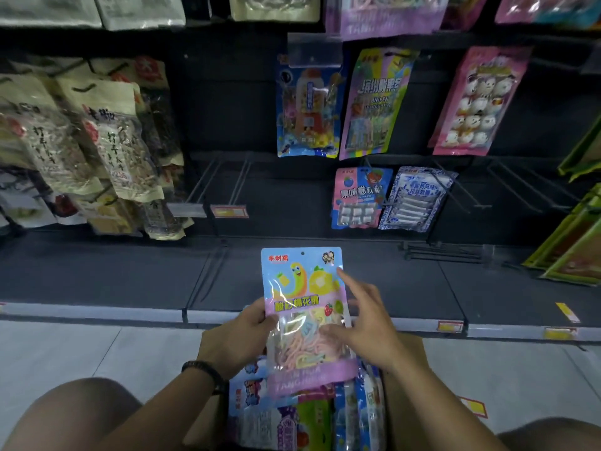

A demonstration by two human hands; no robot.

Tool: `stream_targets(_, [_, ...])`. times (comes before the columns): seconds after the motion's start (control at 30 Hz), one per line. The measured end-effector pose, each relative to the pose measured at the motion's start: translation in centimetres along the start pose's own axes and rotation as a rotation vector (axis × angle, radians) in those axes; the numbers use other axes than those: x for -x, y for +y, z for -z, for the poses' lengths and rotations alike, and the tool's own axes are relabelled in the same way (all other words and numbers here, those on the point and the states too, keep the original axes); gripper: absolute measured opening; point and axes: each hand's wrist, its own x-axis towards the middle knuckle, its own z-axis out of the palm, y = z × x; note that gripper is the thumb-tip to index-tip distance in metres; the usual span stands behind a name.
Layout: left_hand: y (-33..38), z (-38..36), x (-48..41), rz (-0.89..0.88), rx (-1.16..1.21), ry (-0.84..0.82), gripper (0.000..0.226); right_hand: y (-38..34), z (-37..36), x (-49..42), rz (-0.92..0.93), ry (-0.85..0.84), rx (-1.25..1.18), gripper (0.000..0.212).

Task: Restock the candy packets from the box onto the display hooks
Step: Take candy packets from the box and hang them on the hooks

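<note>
Cardboard box [403,369] beneath both hands. Left hand [240,336] pinches candy packet [304,307] at its left edge; right hand [364,320] rests spread, fingers open, against its front. Risk: the one-sided grip lets the hang hole [302,253] miss the bare hooks [224,180] above.

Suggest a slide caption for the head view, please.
Both hands, left hand and right hand, hold a candy packet above the box.

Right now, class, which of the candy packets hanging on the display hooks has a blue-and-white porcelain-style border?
The blue-and-white patterned packet, lower row, far right of the hanging candy. Its neighbour, the pink-and-blue packet, and the three packets above lack that border.
</note>
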Motion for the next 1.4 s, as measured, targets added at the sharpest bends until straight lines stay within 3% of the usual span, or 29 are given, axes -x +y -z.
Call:
stream_targets(0.13, [3.2, 0.7, 2.0, -0.042, -0.011, -0.14, 0.033, -0.7, 2.1, 0.1, 0.023, -0.014, -0.172, 0.106])
stream_targets(0.27, [7.4, 0.6, 3.2, -0.114, 0.164, -0.2, 0.035, -3.0, 4.0, 0.2, 0.056, 0.019, -0.22, 0.095])
stream_targets(0.33, [9.2, 0.7, 2.9, -0.207, 0.153, -0.119, 0.057, -4.5, 5.4, -0.2, 0.08, 0.033, -0.199, 0.094])
stream_targets(0.43, [13.7, 1.2, 2.8, -0.394, 0.023, -0.024, 0.11, -7.5, 7.8, -1.3, 0.145, 0.061, -0.164, 0.095])
stream_targets(0.5, [17.3, 1.7, 2.6, -0.509, 0.006, -0.005, 0.119, -10.0, 9.6, -2.1, 0.206, 0.092, -0.132, 0.099])
stream_targets(0.67, [26.4, 3.1, 1.3, -0.727, -0.105, 0.076, 0.104, -17.2, 14.9, -4.3, 0.346, 0.249, 0.032, 0.113])
stream_targets(0.93, [40.7, 6.5, -0.7, -0.927, -0.35, 0.202, 0.111, -28.4, 24.6, -8.8, 0.487, 0.41, 0.207, 0.118])
stream_targets(1.1, [47.8, 7.6, -1.4, -1.021, -0.523, 0.286, 0.107, -33.5, 29.0, -11.4, 0.517, 0.484, 0.286, 0.121])
stream_targets(1.2, [51.4, 7.8, -1.8, -1.067, -0.526, 0.332, 0.104, -36.0, 31.1, -12.8, 0.522, 0.533, 0.291, 0.13])
stream_targets(1.4, [56.0, 7.6, -3.5, -1.112, -0.565, 0.385, 0.103, -38.5, 34.2, -15.1, 0.519, 0.607, 0.279, 0.127])
